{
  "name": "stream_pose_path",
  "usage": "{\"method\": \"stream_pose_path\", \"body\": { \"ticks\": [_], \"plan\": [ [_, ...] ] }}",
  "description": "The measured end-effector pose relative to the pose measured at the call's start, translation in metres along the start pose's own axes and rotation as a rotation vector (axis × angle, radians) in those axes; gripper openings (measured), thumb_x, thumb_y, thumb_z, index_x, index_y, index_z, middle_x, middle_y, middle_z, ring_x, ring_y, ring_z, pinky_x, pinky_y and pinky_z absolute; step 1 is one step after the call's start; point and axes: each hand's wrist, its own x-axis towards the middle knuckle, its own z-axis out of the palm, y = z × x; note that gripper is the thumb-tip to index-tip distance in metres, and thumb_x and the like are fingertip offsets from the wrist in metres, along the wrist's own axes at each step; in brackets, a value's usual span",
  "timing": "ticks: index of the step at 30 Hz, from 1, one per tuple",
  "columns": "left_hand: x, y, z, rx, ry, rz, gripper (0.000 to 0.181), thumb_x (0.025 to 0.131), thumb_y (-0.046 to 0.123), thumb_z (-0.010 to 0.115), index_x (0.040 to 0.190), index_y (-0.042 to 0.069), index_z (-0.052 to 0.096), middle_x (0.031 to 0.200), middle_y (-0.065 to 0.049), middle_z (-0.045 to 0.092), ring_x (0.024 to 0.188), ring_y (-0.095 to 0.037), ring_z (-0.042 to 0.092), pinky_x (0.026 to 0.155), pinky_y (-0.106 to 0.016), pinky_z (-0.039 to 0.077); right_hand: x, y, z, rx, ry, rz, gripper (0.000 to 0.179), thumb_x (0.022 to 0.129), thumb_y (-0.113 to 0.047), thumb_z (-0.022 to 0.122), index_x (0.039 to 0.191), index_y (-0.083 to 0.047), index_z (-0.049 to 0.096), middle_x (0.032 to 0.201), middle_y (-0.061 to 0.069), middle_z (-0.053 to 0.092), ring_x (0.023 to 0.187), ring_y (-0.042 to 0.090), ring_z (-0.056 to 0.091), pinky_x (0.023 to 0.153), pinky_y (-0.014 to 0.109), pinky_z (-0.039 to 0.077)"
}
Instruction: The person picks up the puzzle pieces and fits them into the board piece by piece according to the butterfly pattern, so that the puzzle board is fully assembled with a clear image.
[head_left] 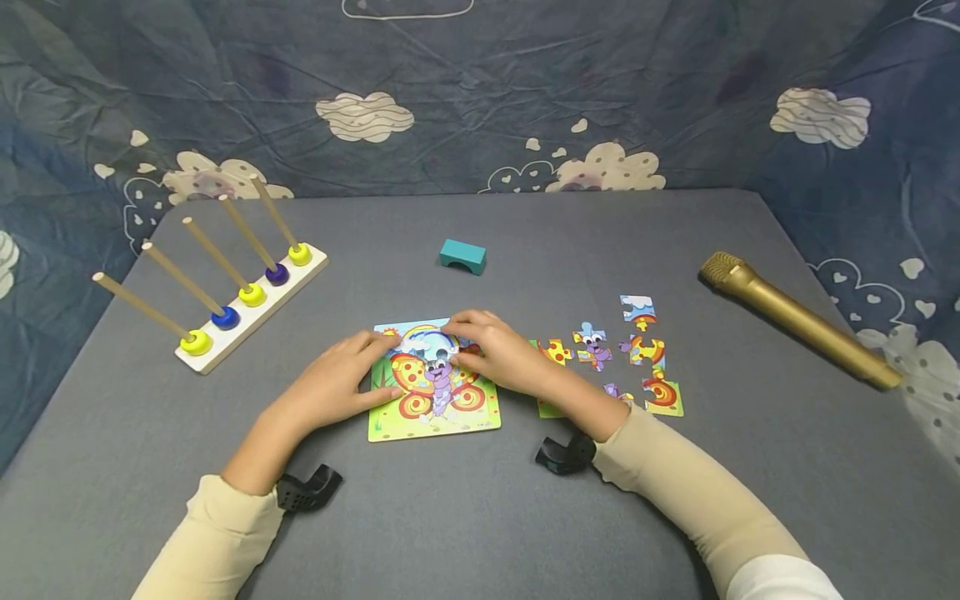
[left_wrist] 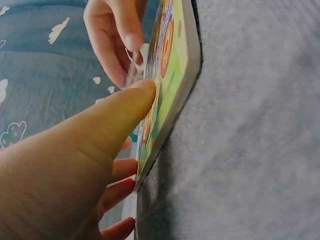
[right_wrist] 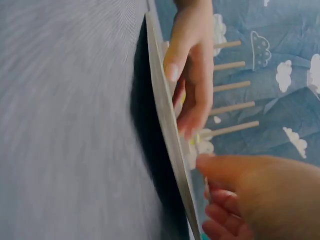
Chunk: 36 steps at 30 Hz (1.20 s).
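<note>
A square jigsaw board (head_left: 420, 427) with a butterfly picture lies in front of me in the head view. My right hand (head_left: 498, 354) is over its upper right part and pinches a puzzle piece (head_left: 429, 343) with blue sky and cloud. In the left wrist view that piece (left_wrist: 133, 70) shows edge-on between thumb and fingers, tilted up from the board. My left hand (head_left: 337, 382) rests at the board's left side, its thumb (left_wrist: 142, 90) on the picture and its fingers spread along the edge. Part of the butterfly is covered by the right hand.
Several loose puzzle pieces (head_left: 592, 346) lie to the right, partly behind the right forearm. A teal arch block (head_left: 462, 256) sits behind the board. A white peg stand (head_left: 258, 314) with coloured rings is at left, a gold microphone (head_left: 810, 321) at right.
</note>
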Motion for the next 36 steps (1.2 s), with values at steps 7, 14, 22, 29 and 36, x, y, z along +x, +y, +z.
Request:
{"method": "stream_pose_path", "body": {
  "ticks": [7,14,22,29,36],
  "plan": [
    [0.000,-0.001,0.002,0.003,0.022,0.017,0.066,0.081,0.048,0.059,0.137,0.019,0.040,0.121,-0.008,0.045,0.109,-0.028,0.044,0.094,-0.048,0.029,0.011,0.001,0.013,-0.080,-0.014,0.016,0.039,0.085,-0.020,0.063,0.121,-0.005,0.057,0.121,0.008,0.051,0.115,0.021,0.041,0.095,0.035,0.034],
    [0.001,0.000,0.002,0.036,0.007,0.017,0.062,0.081,0.047,0.061,0.135,0.024,0.044,0.120,-0.010,0.043,0.104,-0.026,0.044,0.089,-0.047,0.032,0.016,0.002,0.014,-0.082,-0.017,0.010,0.039,0.084,-0.018,0.064,0.121,-0.006,0.057,0.118,0.006,0.053,0.112,0.021,0.042,0.095,0.036,0.031],
    [0.004,0.001,0.000,0.052,-0.002,0.005,0.062,0.078,0.048,0.064,0.132,0.021,0.048,0.117,-0.011,0.043,0.100,-0.026,0.044,0.086,-0.046,0.033,0.020,0.000,0.013,-0.069,-0.048,0.034,0.037,0.084,-0.018,0.065,0.119,-0.008,0.060,0.117,0.005,0.053,0.109,0.021,0.044,0.093,0.037,0.031],
    [0.004,0.000,0.002,0.043,0.004,-0.001,0.064,0.077,0.050,0.064,0.132,0.021,0.048,0.119,-0.010,0.042,0.102,-0.026,0.043,0.087,-0.046,0.032,0.020,-0.001,0.010,-0.067,-0.096,0.072,0.043,0.083,-0.024,0.065,0.123,-0.011,0.056,0.122,0.005,0.049,0.111,0.021,0.041,0.094,0.038,0.029],
    [0.005,0.000,0.005,0.036,0.000,-0.007,0.065,0.077,0.052,0.063,0.133,0.022,0.047,0.120,-0.009,0.042,0.103,-0.025,0.042,0.087,-0.045,0.032,0.011,-0.003,-0.014,0.080,-0.123,0.105,0.056,0.082,-0.027,0.066,0.131,-0.008,0.046,0.131,0.009,0.041,0.121,0.022,0.035,0.098,0.040,0.030]
  ]
}}
